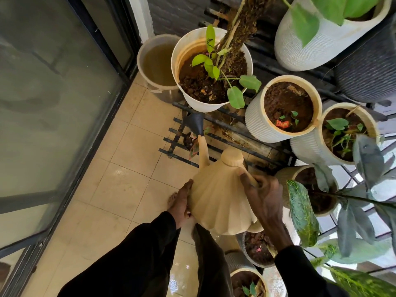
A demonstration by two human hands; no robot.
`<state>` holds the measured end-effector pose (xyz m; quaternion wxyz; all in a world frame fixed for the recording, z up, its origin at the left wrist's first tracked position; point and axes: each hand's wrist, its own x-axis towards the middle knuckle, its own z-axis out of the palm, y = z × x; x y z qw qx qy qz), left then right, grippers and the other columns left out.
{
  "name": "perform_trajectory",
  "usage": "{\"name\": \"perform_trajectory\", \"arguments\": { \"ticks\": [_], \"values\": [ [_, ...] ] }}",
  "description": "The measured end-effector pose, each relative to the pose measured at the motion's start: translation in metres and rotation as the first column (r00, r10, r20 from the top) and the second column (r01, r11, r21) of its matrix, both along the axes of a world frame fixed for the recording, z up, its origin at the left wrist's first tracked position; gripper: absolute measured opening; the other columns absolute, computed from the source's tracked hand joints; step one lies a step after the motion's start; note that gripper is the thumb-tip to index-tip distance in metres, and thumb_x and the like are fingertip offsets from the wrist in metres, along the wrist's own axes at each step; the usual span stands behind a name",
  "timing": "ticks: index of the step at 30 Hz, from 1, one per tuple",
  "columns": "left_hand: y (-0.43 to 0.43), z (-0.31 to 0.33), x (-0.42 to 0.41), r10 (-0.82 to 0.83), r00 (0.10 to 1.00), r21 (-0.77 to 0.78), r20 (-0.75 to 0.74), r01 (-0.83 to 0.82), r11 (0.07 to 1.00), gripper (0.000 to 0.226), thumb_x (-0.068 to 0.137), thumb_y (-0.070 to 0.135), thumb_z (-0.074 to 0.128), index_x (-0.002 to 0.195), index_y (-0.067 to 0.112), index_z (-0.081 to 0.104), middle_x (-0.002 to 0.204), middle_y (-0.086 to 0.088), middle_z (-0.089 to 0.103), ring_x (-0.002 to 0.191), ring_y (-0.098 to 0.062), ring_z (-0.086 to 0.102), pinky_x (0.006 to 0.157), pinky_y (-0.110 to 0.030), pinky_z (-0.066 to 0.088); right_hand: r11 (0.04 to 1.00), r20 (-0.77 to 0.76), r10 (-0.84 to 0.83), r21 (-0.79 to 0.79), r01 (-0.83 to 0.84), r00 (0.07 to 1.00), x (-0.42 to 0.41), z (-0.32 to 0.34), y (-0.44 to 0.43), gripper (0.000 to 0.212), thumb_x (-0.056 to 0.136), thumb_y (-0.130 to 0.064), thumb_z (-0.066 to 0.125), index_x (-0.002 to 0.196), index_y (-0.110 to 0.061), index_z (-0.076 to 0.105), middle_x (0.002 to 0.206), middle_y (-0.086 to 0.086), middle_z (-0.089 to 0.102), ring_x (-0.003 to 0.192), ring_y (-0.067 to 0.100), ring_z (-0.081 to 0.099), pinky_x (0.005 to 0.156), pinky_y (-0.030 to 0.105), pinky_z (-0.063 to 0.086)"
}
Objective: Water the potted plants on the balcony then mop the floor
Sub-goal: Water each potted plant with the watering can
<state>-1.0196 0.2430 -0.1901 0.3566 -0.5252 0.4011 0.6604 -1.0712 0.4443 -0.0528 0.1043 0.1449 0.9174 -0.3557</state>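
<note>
Aiming the can (218,200) at the big pot (194,101), just short of it.
Right hand (265,198) is gripping its handle, left hand (182,204) bracing its side, fingers straight; watering looks unfinished, mopping unstarted.

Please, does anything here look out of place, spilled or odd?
A red scrap, like a wrapper, lies on the soil of the middle ribbed pot; it looks like litter. The floor shows shiny wet patches low in the view, perhaps spilled water.

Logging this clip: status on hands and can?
Right hand grips watering can handle. Left hand flat on its side. Spout aimed at rack below big white pot. No obstruction seen.
</note>
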Motion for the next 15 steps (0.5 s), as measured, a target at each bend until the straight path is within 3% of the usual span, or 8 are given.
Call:
{"name": "perform_trajectory", "arguments": {
  "ticks": [2,3,5,10,15],
  "values": [
    [0.001,0.005,-0.001,-0.006,1.0,-0.007,-0.009,0.005,1.0,0.113,0.047,0.089,0.071,0.146,0.039,0.045,0.141,-0.005,0.057,0.125,-0.033,0.055,0.11,-0.059,0.044,1.0,-0.028,-0.008,0.001,0.008,1.0,0.007,-0.002,0.004,0.045,0.094,-0.049,0.071,0.062,-0.019,0.065,0.059,-0.002,0.056,0.056,0.014,0.048,0.05,0.021,0.031],
    [0.002,0.008,-0.002,-0.008,1.0,-0.008,-0.015,0.008,1.0,0.111,0.05,0.087,0.07,0.146,0.038,0.044,0.14,-0.006,0.057,0.125,-0.034,0.056,0.109,-0.059,0.045,1.0,-0.052,-0.005,-0.019,0.004,0.999,0.01,0.001,0.005,0.045,0.095,-0.043,0.072,0.06,-0.017,0.064,0.056,-0.004,0.054,0.051,0.005,0.046,0.047,0.016,0.031],
    [0.003,0.014,-0.002,-0.002,1.0,-0.023,-0.027,0.001,1.0,0.111,0.052,0.084,0.071,0.147,0.035,0.042,0.139,-0.008,0.057,0.124,-0.035,0.057,0.108,-0.06,0.046,0.998,-0.075,-0.02,-0.068,0.015,0.997,0.016,0.005,0.006,0.045,0.095,-0.035,0.074,0.058,-0.013,0.062,0.051,-0.009,0.05,0.046,0.005,0.048,0.044,0.011,0.034],
    [0.003,0.022,0.002,-0.013,0.999,-0.042,-0.039,0.011,0.999,0.118,0.049,0.084,0.072,0.15,0.032,0.039,0.14,-0.01,0.056,0.124,-0.035,0.057,0.108,-0.059,0.046,0.991,-0.075,-0.075,-0.118,0.066,0.994,0.029,0.003,0.014,0.049,0.093,-0.048,0.071,0.057,-0.017,0.061,0.049,-0.01,0.049,0.047,0.005,0.047,0.046,0.011,0.036],
    [0.004,0.035,0.007,-0.043,0.995,-0.023,-0.087,0.041,0.999,0.078,0.088,0.071,0.058,0.151,0.03,0.036,0.144,-0.011,0.052,0.127,-0.035,0.053,0.112,-0.058,0.043,0.983,-0.117,-0.09,-0.172,0.07,0.989,0.039,0.006,0.018,0.044,0.091,-0.052,0.067,0.057,-0.026,0.057,0.055,-0.013,0.056,0.049,0.006,0.049,0.048,0.011,0.036]
  ]
}}
